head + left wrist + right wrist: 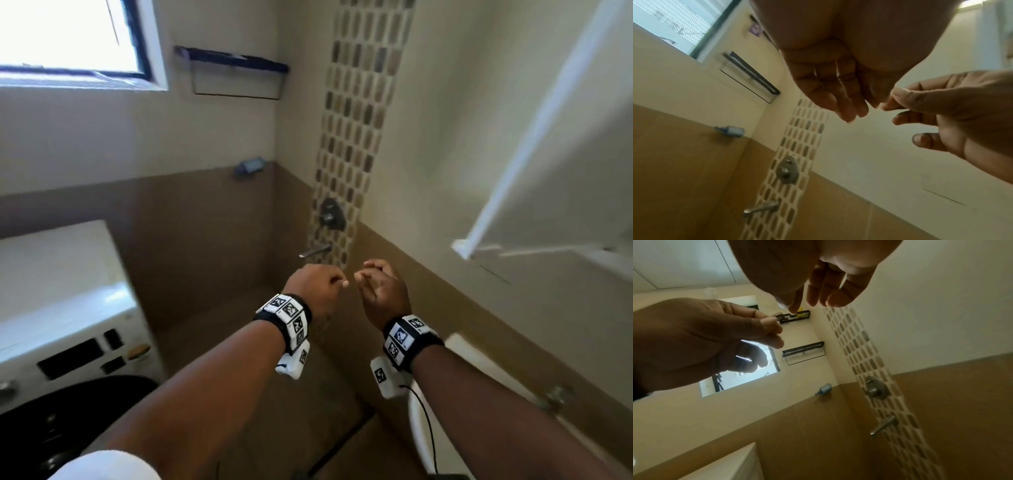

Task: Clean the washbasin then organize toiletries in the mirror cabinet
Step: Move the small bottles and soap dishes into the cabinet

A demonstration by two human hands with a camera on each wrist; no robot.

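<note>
Both my hands hang in mid-air in front of the shower wall, almost touching at the fingertips. In the head view my left hand [318, 284] has loosely curled fingers and holds nothing; the left wrist view shows its fingers [840, 100] relaxed. My right hand [380, 289] is also empty, fingers loosely bent [828, 290]. The white washbasin rim [419, 428] lies below my right forearm, with its tap [556, 397] on the wall side. The mirror cabinet's white open door [534, 130] stands at the upper right, with the cabinet's lower edge [548, 253] beneath it.
A white washing machine [68, 342] fills the lower left. On the mosaic strip are a shower mixer [330, 214] and a spout [315, 250]. A dark wall shelf [236, 73], a blue dispenser [251, 166] and a window [68, 34] are on the far wall.
</note>
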